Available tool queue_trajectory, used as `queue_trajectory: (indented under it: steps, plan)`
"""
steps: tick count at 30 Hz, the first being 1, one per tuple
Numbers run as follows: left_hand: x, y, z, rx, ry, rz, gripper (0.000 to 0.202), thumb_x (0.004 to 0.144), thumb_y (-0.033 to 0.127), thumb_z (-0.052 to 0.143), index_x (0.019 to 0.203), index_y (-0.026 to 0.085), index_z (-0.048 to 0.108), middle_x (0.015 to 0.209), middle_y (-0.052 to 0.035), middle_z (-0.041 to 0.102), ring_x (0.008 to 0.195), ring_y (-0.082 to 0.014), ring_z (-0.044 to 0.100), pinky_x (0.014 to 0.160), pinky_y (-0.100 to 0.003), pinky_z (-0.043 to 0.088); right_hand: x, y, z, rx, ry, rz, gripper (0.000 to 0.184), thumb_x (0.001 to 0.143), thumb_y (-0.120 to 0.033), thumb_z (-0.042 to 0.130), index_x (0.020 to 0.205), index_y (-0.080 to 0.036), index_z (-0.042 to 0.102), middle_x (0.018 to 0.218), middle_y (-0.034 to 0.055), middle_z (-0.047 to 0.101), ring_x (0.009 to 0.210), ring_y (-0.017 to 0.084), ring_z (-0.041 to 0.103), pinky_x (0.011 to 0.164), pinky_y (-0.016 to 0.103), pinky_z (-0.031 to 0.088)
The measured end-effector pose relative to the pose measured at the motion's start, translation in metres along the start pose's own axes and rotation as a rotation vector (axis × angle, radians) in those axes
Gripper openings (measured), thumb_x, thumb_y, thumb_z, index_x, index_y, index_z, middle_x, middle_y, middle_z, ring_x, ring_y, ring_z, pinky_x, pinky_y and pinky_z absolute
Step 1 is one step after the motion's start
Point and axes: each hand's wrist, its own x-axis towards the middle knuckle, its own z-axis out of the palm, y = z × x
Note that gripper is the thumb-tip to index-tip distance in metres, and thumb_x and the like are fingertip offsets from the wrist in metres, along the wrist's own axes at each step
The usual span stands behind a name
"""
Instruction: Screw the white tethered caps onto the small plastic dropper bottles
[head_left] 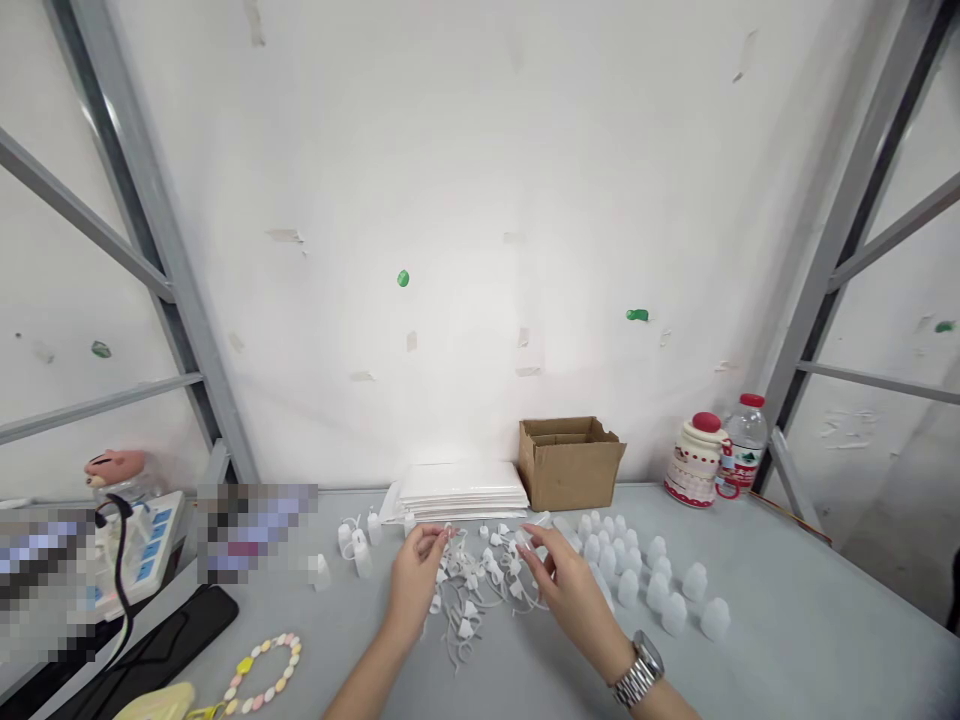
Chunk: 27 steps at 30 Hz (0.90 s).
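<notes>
My left hand [416, 580] is closed in a pinch at the left of the pile, a small white cap with a tail at its fingertips, partly hidden. To the right, my right hand [562, 580] has thumb and forefinger closed around a small translucent plastic piece [521, 540], whose kind is hard to make out. Between and below the hands lies a heap of white caps with thin cord-like tails [469, 590]. Several small translucent bottles [628, 588] stand right of my right hand. Left of my left hand are a few capped bottles [361, 556] with loops.
Behind the hands lie a stack of white flat packages [461, 490] and an open cardboard box [574, 475]. A decorated jar [694, 462] and a water bottle [746, 445] stand back right. At left are a beaded loop [262, 675], a black phone-like slab [161, 650] and a power strip [154, 550].
</notes>
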Motion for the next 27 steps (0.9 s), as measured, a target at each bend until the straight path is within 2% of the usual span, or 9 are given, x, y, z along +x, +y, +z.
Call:
queue_trajectory:
  steps: [3, 6, 10, 12, 16, 20, 23, 27]
  plan:
    - [-0.002, 0.004, 0.0, -0.041, 0.006, -0.008, 0.03, 0.068, 0.048, 0.057, 0.072, 0.018, 0.054, 0.083, -0.0092, 0.071, 0.087, -0.0246, 0.064, 0.077, -0.035, 0.047, -0.002, -0.002, 0.007, 0.17, -0.02, 0.091, 0.034, 0.082, -0.045, 0.045, 0.106, -0.023, 0.055, 0.086, 0.0032, 0.058, 0.05, 0.011, 0.05, 0.052, 0.028, 0.047]
    - [-0.006, 0.013, 0.001, -0.058, 0.018, 0.014, 0.027, 0.068, 0.045, 0.059, 0.072, 0.019, 0.057, 0.099, -0.01, 0.069, 0.1, -0.0248, 0.059, 0.086, -0.036, 0.043, 0.0, -0.007, 0.011, 0.418, -0.074, 0.206, 0.041, 0.076, -0.052, 0.051, 0.103, -0.022, 0.056, 0.077, 0.0003, 0.055, 0.046, 0.01, 0.048, 0.044, 0.025, 0.045]
    - [-0.012, 0.024, 0.002, -0.128, 0.022, 0.067, 0.022, 0.071, 0.041, 0.058, 0.073, 0.019, 0.058, 0.102, -0.0085, 0.068, 0.107, -0.0236, 0.055, 0.092, -0.037, 0.04, 0.001, -0.016, 0.01, 0.671, -0.128, 0.378, 0.045, 0.067, -0.055, 0.058, 0.095, -0.02, 0.058, 0.068, -0.003, 0.054, 0.039, 0.008, 0.047, 0.036, 0.021, 0.035]
    - [-0.012, 0.025, 0.002, -0.152, 0.024, 0.068, 0.021, 0.07, 0.04, 0.059, 0.073, 0.019, 0.058, 0.097, -0.008, 0.069, 0.104, -0.0237, 0.057, 0.091, -0.036, 0.04, 0.001, -0.017, 0.009, 0.756, -0.127, 0.471, 0.042, 0.066, -0.053, 0.061, 0.092, -0.019, 0.059, 0.068, -0.0028, 0.057, 0.039, 0.007, 0.048, 0.036, 0.02, 0.032]
    - [-0.01, 0.02, 0.002, -0.152, 0.05, 0.034, 0.024, 0.068, 0.04, 0.062, 0.075, 0.018, 0.057, 0.091, -0.0086, 0.07, 0.1, -0.0247, 0.059, 0.087, -0.035, 0.043, 0.001, -0.013, 0.008, 0.954, -0.117, 0.589, 0.037, 0.061, -0.047, 0.068, 0.085, -0.02, 0.062, 0.071, -0.0018, 0.062, 0.045, 0.007, 0.049, 0.047, 0.021, 0.039]
    - [-0.008, 0.02, 0.0, -0.202, 0.073, -0.009, 0.036, 0.067, 0.044, 0.062, 0.091, 0.017, 0.056, 0.086, -0.0087, 0.072, 0.093, -0.0249, 0.063, 0.082, -0.036, 0.046, 0.001, -0.011, 0.008, 1.064, -0.138, 0.603, 0.038, 0.056, -0.045, 0.073, 0.084, -0.02, 0.065, 0.075, -0.0002, 0.064, 0.047, 0.008, 0.05, 0.051, 0.023, 0.041]
    - [-0.009, 0.025, 0.001, -0.293, 0.027, -0.097, 0.049, 0.062, 0.044, 0.065, 0.102, 0.017, 0.056, 0.083, -0.0069, 0.073, 0.086, -0.024, 0.066, 0.082, -0.037, 0.047, 0.001, -0.015, 0.008, 1.075, -0.165, 0.558, 0.036, 0.056, -0.045, 0.073, 0.079, -0.018, 0.066, 0.073, 0.0005, 0.064, 0.052, 0.01, 0.053, 0.052, 0.023, 0.04]
    - [-0.014, 0.028, 0.01, -0.327, -0.064, -0.18, 0.04, 0.053, 0.043, 0.071, 0.081, 0.016, 0.065, 0.079, -0.0085, 0.073, 0.081, -0.0261, 0.067, 0.081, -0.039, 0.048, -0.003, -0.024, 0.011, 0.999, -0.236, 0.438, 0.033, 0.062, -0.047, 0.069, 0.073, -0.017, 0.067, 0.071, 0.0023, 0.064, 0.067, 0.015, 0.057, 0.063, 0.025, 0.042]
